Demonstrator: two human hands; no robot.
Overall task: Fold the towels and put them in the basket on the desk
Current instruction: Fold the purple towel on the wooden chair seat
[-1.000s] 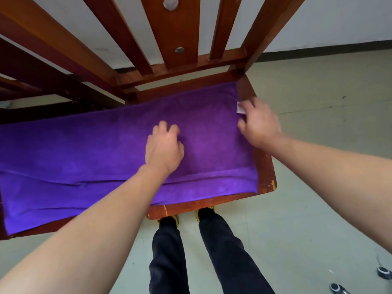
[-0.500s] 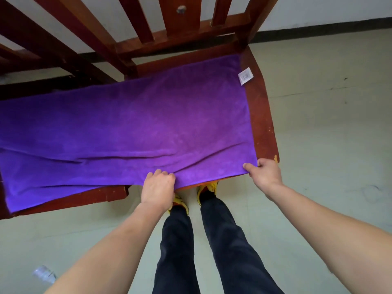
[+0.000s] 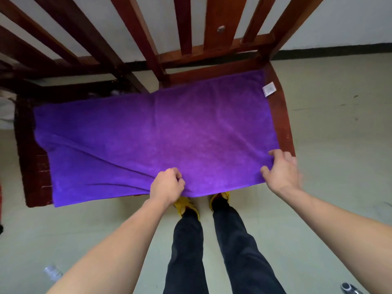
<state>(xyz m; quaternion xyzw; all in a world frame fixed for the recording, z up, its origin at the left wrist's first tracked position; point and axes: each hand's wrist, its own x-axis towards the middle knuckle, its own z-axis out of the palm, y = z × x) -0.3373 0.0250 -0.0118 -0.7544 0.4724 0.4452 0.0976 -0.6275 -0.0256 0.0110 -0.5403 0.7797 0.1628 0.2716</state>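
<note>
A purple towel (image 3: 161, 134) lies spread across the seat of a red-brown wooden bench (image 3: 282, 122), with a white label (image 3: 269, 89) at its far right corner. My left hand (image 3: 167, 185) grips the towel's near edge around its middle, and the cloth bunches there. At the towel's near right corner my right hand (image 3: 280, 172) has its thumb and fingers curled over the cloth. No basket is in view.
The bench's slatted back (image 3: 214, 28) rises behind the towel against a white wall. My legs and yellow shoes (image 3: 184, 205) stand on the pale floor right below the seat's front edge. A clear plastic bottle (image 3: 52, 272) lies on the floor at lower left.
Both hands came from the towel's top surface down to its near edge and took hold there. The near edge now hangs off the seat front with fresh creases at the left.
</note>
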